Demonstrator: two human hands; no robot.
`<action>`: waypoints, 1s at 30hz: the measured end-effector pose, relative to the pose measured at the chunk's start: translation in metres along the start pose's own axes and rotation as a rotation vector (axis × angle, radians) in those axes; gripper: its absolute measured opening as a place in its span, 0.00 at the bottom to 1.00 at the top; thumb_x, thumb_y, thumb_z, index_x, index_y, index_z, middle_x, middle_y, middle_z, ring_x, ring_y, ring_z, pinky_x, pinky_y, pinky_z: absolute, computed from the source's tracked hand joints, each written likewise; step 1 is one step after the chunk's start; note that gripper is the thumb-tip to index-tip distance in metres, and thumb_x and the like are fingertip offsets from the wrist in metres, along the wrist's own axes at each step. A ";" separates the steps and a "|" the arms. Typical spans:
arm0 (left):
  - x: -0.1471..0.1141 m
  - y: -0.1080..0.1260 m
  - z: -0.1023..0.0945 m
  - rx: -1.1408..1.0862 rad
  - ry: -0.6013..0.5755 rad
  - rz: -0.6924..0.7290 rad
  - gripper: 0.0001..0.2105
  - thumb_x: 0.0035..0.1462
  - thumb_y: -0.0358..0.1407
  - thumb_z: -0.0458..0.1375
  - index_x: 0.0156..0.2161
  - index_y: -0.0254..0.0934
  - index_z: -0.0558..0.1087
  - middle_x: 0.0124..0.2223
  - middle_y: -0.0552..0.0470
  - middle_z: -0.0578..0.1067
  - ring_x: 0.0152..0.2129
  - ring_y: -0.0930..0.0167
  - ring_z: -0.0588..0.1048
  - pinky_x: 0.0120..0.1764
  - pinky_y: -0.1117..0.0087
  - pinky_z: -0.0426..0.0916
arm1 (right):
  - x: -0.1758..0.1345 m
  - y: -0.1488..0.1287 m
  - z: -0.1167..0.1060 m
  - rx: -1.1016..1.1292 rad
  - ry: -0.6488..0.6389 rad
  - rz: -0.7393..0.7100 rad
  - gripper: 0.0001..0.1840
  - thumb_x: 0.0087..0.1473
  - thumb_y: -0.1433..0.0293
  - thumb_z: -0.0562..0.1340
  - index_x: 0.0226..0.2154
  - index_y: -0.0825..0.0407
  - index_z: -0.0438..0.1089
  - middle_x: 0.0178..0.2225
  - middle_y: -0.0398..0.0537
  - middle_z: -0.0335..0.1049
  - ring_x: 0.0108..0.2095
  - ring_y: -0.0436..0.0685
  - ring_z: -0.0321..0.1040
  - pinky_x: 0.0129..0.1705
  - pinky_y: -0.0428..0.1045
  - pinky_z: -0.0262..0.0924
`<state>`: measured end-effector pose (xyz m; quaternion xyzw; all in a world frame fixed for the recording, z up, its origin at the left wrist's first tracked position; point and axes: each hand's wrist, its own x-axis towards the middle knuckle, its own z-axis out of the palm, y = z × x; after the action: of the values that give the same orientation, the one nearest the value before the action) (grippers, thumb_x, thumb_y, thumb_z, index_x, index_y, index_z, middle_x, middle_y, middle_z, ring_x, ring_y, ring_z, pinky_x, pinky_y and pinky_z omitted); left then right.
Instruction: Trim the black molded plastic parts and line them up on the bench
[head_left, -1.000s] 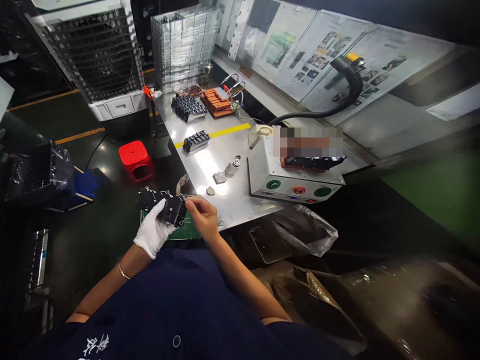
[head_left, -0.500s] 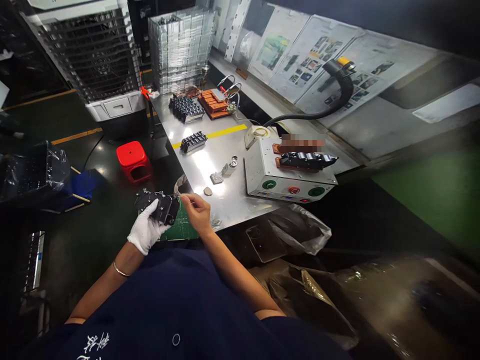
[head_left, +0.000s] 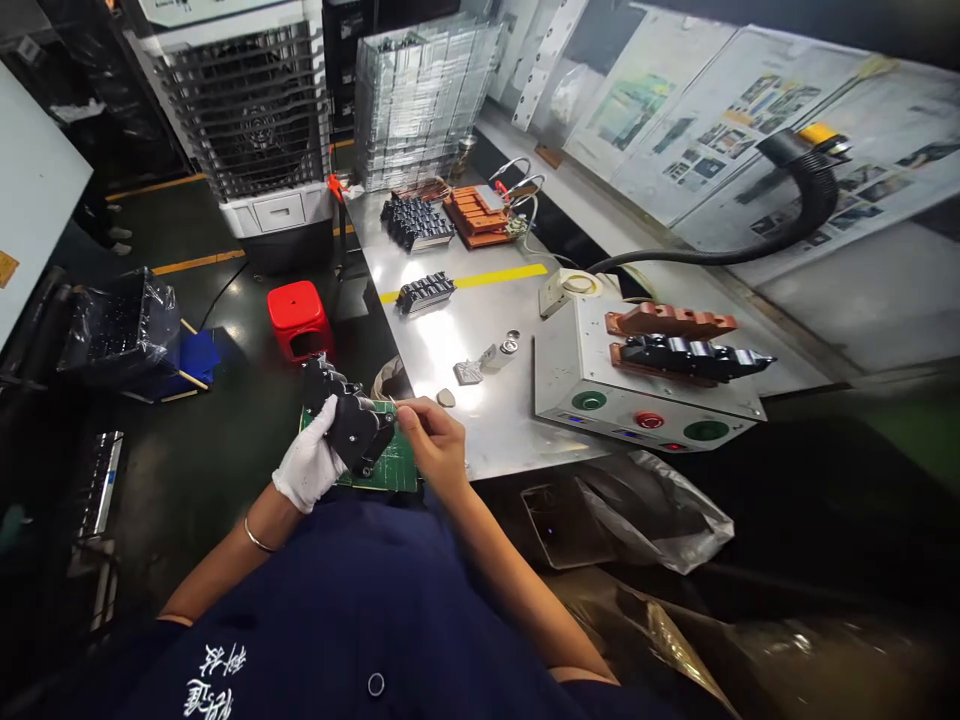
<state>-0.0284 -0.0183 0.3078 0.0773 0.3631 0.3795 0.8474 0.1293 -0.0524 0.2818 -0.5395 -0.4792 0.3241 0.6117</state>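
My left hand (head_left: pixel 309 466), in a white glove, is closed around a black moulded part (head_left: pixel 358 432) with a ridged top and a flat end face. The part is held up in front of me, tilted, over a green cutting mat (head_left: pixel 399 468). My right hand (head_left: pixel 436 446) is bare, its thumb and forefinger pinched together at the part's right edge. A thin, light tip shows at those fingers, too small to name. On the metal table beyond lie a small grey block (head_left: pixel 468 373), a pale flat piece (head_left: pixel 445 398) and a small round tin (head_left: pixel 511 343).
At right on the table (head_left: pixel 517 440) stands a white control box (head_left: pixel 574 365) with buttons, bearing copper blocks (head_left: pixel 675 320) and another black part (head_left: pixel 697 357). Further back are black ridged parts (head_left: pixel 417 222), an orange fixture (head_left: pixel 480 215) and stacked clear trays (head_left: pixel 420 110). A red stool (head_left: pixel 300 312) stands left.
My view has swung, so the table and box sit further right in the picture. The black part has turned, showing more of its flat face; my right hand stays pinched at its edge.
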 end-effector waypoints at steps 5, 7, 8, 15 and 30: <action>0.003 0.002 0.001 -0.071 0.086 0.035 0.11 0.63 0.30 0.52 0.42 0.28 0.75 0.40 0.45 0.80 0.41 0.67 0.78 0.53 0.63 0.69 | 0.004 0.001 0.002 -0.029 0.003 -0.043 0.12 0.56 0.61 0.61 0.29 0.51 0.72 0.25 0.44 0.68 0.26 0.51 0.62 0.28 0.47 0.56; 0.005 0.003 0.000 -0.094 0.104 0.030 0.10 0.62 0.29 0.52 0.42 0.28 0.75 0.40 0.45 0.81 0.40 0.67 0.79 0.51 0.64 0.71 | 0.006 0.001 0.003 -0.034 -0.006 -0.050 0.12 0.56 0.60 0.60 0.29 0.51 0.72 0.25 0.44 0.68 0.26 0.51 0.62 0.27 0.47 0.55; 0.006 0.003 0.000 -0.101 0.107 0.028 0.10 0.62 0.29 0.53 0.42 0.28 0.75 0.39 0.45 0.81 0.39 0.67 0.79 0.50 0.65 0.72 | 0.007 0.000 0.003 -0.035 -0.010 -0.057 0.12 0.56 0.61 0.60 0.29 0.51 0.72 0.24 0.43 0.67 0.26 0.50 0.61 0.26 0.47 0.55; 0.008 0.002 0.001 -0.138 0.110 0.044 0.09 0.60 0.28 0.54 0.43 0.29 0.75 0.39 0.44 0.81 0.39 0.67 0.79 0.48 0.65 0.73 | 0.013 0.000 0.002 -0.062 0.008 -0.086 0.13 0.56 0.60 0.60 0.29 0.51 0.72 0.22 0.41 0.64 0.23 0.49 0.57 0.24 0.46 0.53; 0.003 0.006 0.011 -0.125 0.139 0.085 0.10 0.62 0.30 0.53 0.42 0.29 0.75 0.38 0.46 0.81 0.37 0.70 0.80 0.49 0.68 0.72 | 0.016 -0.008 0.002 -0.067 -0.028 -0.181 0.10 0.56 0.62 0.61 0.30 0.51 0.73 0.25 0.44 0.69 0.26 0.50 0.63 0.27 0.47 0.57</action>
<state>-0.0231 -0.0106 0.3165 0.0133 0.3932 0.4415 0.8064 0.1317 -0.0392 0.2937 -0.5093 -0.5453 0.2588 0.6135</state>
